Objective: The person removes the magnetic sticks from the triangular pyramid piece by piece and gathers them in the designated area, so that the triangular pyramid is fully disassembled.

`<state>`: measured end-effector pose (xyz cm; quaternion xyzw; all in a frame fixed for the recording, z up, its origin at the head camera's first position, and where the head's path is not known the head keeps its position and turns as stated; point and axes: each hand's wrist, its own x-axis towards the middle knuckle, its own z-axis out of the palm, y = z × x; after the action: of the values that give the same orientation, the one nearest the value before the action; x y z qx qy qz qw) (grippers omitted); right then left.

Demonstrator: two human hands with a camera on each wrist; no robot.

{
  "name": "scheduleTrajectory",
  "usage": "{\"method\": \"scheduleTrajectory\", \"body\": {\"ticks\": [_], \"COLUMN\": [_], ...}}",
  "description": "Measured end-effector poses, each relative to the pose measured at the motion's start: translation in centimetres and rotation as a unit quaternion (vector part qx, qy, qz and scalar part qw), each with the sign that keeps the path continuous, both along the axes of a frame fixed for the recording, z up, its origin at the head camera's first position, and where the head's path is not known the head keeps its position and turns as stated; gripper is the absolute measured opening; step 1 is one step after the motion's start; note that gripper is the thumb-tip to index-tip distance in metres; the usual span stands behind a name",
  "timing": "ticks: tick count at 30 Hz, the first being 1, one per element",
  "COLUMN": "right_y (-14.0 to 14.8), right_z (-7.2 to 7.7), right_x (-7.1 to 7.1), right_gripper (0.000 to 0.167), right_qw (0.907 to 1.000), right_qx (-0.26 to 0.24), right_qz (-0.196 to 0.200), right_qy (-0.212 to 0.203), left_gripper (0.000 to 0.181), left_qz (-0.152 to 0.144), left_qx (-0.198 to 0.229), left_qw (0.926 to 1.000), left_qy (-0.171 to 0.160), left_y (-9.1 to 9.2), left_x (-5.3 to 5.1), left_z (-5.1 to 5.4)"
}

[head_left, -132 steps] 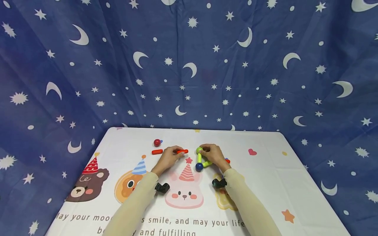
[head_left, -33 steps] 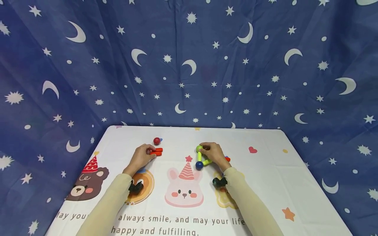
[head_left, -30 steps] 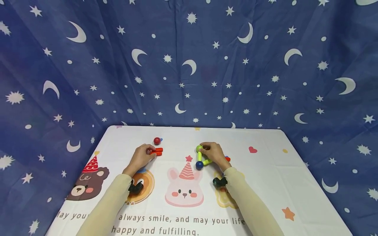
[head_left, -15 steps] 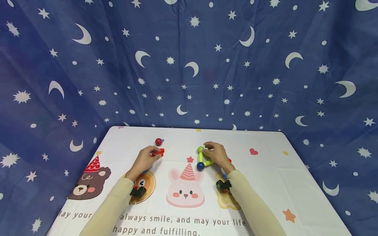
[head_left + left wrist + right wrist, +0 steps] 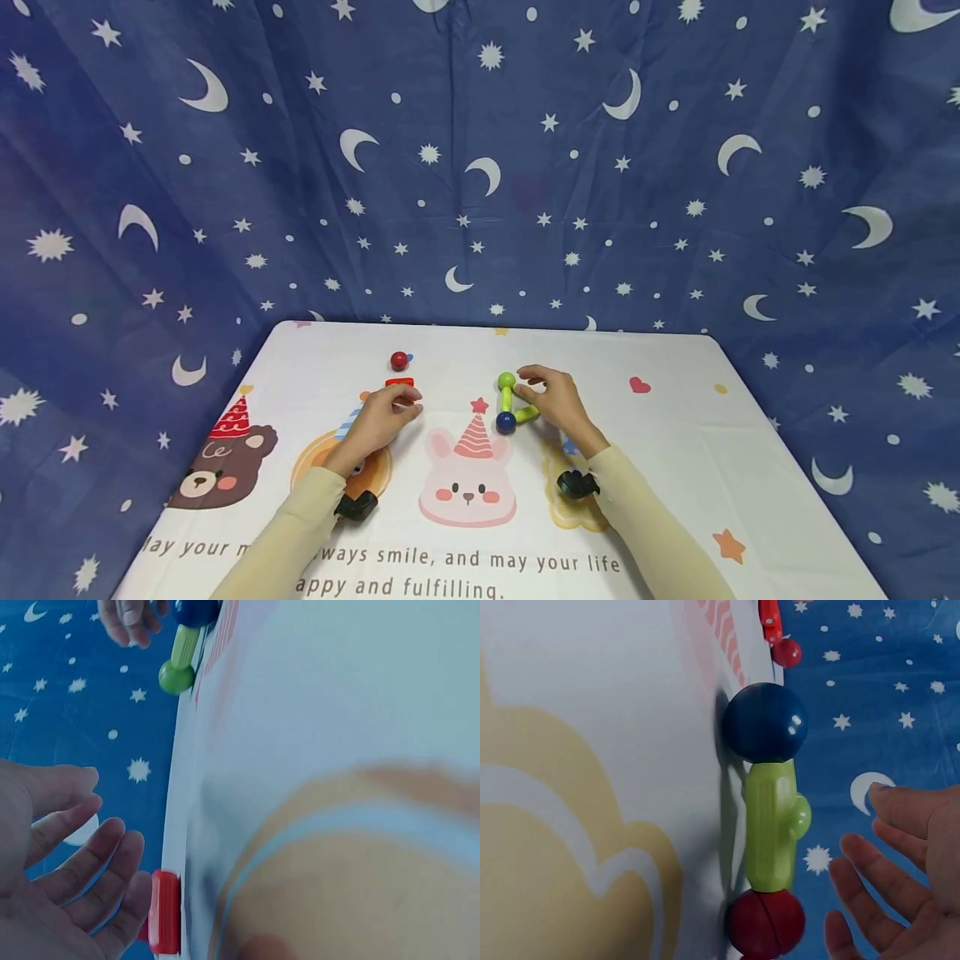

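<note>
- Our left hand (image 5: 381,417) is relaxed and holds nothing, near a red rod (image 5: 165,911) on the tabletop (image 5: 660,458).
- Our right hand (image 5: 560,402) is likewise released, beside the green rods (image 5: 507,401) that meet at the blue ball (image 5: 506,422) there.
- We judge the pieces light and stiff; the smooth balls (image 5: 507,381) may slip, so we'd pinch a rod mid-length.
</note>
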<state>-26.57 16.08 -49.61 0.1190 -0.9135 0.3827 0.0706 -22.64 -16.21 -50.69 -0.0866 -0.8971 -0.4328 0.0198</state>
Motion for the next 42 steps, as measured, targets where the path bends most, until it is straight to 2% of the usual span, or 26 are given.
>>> {"method": "scheduleTrajectory", "body": {"ticks": [9, 15, 22, 26, 33, 37, 42], "right_y": [0.9, 1.1, 1.1, 1.2, 1.4, 1.6, 1.4], "right_z": [0.4, 0.3, 0.1, -0.1, -0.5, -0.7, -0.9], "right_x": [1.9, 2.9, 3.9, 4.0, 3.7, 3.6, 3.5], "right_gripper": [0.028, 0.026, 0.028, 0.028, 0.031, 0.031, 0.031], "right_qw": [0.9997, 0.9998, 0.9995, 0.9994, 0.9988, 0.9983, 0.9975], "right_qx": [-0.024, 0.001, 0.029, 0.035, 0.042, 0.052, 0.065], "right_qz": [0.001, -0.015, -0.007, 0.004, 0.023, 0.027, 0.023], "right_qy": [0.009, 0.014, -0.003, 0.004, 0.009, 0.0, 0.016], "left_gripper": [0.027, 0.03, 0.033, 0.034, 0.035, 0.036, 0.037], "left_qz": [-0.042, -0.058, -0.078, -0.092, -0.093, -0.091, -0.089], "left_qx": [0.018, 0.031, 0.04, 0.04, 0.063, 0.049, 0.031], "left_qw": [0.9989, 0.9978, 0.9962, 0.9949, 0.9937, 0.9945, 0.9952], "left_qy": [-0.004, 0.001, -0.004, 0.002, -0.002, -0.016, -0.025], "left_y": [2.1, 4.0, 7.0, 8.3, 10.0, 10.9, 11.9], "left_x": [0.7, 0.8, 1.1, 0.9, 0.4, 0.1, 0.0], "left_z": [0.0, -0.2, -0.4, -0.5, -0.6, -0.8, -1.1]}}
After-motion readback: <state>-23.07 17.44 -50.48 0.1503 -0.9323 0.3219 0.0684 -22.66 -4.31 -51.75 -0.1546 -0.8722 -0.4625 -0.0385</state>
